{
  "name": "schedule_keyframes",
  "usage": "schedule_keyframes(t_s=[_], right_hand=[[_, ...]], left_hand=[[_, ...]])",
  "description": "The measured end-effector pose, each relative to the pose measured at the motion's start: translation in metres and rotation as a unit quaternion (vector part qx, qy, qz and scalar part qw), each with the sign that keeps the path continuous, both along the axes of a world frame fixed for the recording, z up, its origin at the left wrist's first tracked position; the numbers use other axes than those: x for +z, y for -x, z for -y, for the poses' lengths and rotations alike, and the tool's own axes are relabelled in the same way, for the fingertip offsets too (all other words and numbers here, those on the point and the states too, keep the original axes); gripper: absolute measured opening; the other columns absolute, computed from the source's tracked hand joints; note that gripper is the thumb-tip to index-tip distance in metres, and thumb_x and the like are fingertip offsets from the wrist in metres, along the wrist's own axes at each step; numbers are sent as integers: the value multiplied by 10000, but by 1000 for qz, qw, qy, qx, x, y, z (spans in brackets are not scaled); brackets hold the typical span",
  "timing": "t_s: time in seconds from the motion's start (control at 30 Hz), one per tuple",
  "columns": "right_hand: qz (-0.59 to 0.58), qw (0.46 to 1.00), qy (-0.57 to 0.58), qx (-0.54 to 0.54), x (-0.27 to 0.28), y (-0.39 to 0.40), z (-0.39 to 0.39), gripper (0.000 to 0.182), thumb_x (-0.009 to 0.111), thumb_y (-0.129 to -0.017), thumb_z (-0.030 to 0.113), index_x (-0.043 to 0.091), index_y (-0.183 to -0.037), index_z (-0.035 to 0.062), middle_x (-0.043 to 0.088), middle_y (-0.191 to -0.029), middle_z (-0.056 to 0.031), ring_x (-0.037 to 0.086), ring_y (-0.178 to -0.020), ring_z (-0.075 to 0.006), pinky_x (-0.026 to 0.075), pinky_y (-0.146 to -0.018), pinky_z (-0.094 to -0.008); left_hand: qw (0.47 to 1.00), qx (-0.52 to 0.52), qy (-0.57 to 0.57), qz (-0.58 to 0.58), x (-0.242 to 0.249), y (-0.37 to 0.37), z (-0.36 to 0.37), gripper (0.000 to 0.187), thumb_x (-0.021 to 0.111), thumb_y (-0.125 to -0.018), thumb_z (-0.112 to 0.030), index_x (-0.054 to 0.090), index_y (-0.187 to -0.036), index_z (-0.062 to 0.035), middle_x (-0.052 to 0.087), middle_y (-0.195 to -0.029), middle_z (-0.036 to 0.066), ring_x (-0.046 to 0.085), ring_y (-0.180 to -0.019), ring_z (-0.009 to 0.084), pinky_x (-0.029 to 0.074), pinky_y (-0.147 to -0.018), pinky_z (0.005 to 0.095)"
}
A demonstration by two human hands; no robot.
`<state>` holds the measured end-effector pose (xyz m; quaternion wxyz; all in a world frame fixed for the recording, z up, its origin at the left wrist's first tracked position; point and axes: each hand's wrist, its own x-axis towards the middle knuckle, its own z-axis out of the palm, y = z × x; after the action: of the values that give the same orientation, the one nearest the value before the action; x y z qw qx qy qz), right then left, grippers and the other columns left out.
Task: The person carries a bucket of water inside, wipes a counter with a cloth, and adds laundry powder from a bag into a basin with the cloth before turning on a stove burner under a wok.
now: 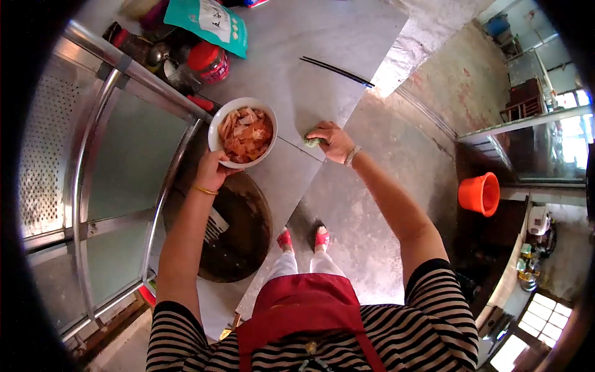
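A white bowl (221, 149) of raw sliced meat (246, 135) is tilted slightly in my left hand (212, 170), whose fingers grip its near rim. The bowl is above the grey counter, beside the wok's upper edge. My right hand (336, 142) is closed over a crumpled greenish cloth (314, 140) at the counter's right edge; the fingers hide part of it. Below the left forearm sits a large dark wok (243, 239), with a slotted spatula (216, 224) lying inside, partly covered by the arm.
Black chopsticks (338, 71) lie near the far right of the counter (279, 56). A red-lidded jar (208, 62) and a teal pouch (207, 25) stand at the far left. A metal-framed glass panel (133, 155) borders the left. An orange bucket (478, 194) is off to the right.
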<state>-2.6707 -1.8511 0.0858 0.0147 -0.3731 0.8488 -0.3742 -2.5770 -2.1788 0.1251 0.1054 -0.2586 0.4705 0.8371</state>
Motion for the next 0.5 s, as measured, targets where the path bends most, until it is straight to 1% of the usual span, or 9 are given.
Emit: schedule_keyframes(t_s=[0.07, 0.1, 0.2, 0.27, 0.3, 0.37, 0.4, 0.43, 0.5], right_hand=[[31, 998, 55, 4, -5, 9, -13, 364, 541, -656, -77, 632, -953, 113, 580, -963, -95, 538, -933, -270, 446, -829, -347], [97, 987, 117, -45, -13, 20, -20, 308, 523, -709, -30, 644, -950, 118, 588, -976, -104, 521, -992, -275, 420, -873, -376], [68, 982, 75, -162, 1, 58, -38, 284, 565, -724, 19, 641, -978, 121, 588, -978, -116, 527, -966, -295, 430, -851, -378], [27, 977, 28, -209, -12, 73, -42, 281, 586, -722, 50, 643, -983, 138, 588, -966, -121, 535, -922, -305, 437, -829, -373], [-3, 974, 32, -223, -23, 71, -41, 286, 592, -709, 42, 639, -977, 130, 585, -971, -118, 542, -911, -301, 446, -814, -365], [-63, 966, 36, -250, -38, 63, -31, 296, 604, -683, 24, 630, -964, 114, 578, -980, -113, 556, -890, -294, 465, -783, -348], [-77, 962, 14, -263, -43, 56, -25, 293, 597, -685, 25, 632, -955, 133, 568, -989, -111, 547, -892, -296, 464, -776, -355], [-65, 973, 31, -221, -33, 45, -22, 319, 586, -676, 7, 636, -956, 152, 558, -997, -103, 534, -911, -295, 451, -789, -367], [-77, 970, 4, -230, -34, 22, -13, 346, 573, -664, -12, 634, -957, 161, 552, -993, -92, 508, -947, -298, 436, -814, -376]], left_hand=[[1000, -13, -18, -8, -2, 3, 0, 572, 412, -626, 5, 390, -1197, -15, 497, -1115, 165, 569, -932, 334, 554, -632, 438], [999, -17, -27, -11, -3, 4, 1, 579, 413, -626, 3, 384, -1204, -21, 493, -1123, 167, 565, -938, 336, 554, -633, 440], [999, -23, -22, 12, -2, 6, 2, 597, 416, -623, 2, 373, -1217, -39, 487, -1132, 168, 560, -942, 352, 550, -640, 457], [999, -26, 9, 21, -9, 7, 4, 582, 444, -633, -30, 371, -1209, 0, 481, -1148, 178, 536, -989, 358, 528, -708, 476], [999, -28, 24, 24, -14, 9, 6, 578, 459, -638, -45, 370, -1205, 20, 478, -1156, 183, 524, -1012, 361, 517, -742, 486], [999, -7, -1, 43, -17, 13, 7, 592, 435, -622, -1, 371, -1210, -20, 472, -1153, 181, 535, -976, 381, 530, -686, 491], [999, 4, -14, 52, -18, 15, 8, 603, 423, -614, 21, 372, -1212, -39, 470, -1151, 181, 541, -959, 391, 537, -658, 494], [999, -6, -27, 38, -20, 14, 8, 605, 424, -611, 27, 372, -1210, -38, 464, -1158, 182, 536, -964, 396, 533, -663, 503], [998, -27, -53, 2, -17, 13, 8, 608, 426, -604, 40, 372, -1204, -36, 451, -1170, 185, 527, -974, 406, 525, -673, 520]])
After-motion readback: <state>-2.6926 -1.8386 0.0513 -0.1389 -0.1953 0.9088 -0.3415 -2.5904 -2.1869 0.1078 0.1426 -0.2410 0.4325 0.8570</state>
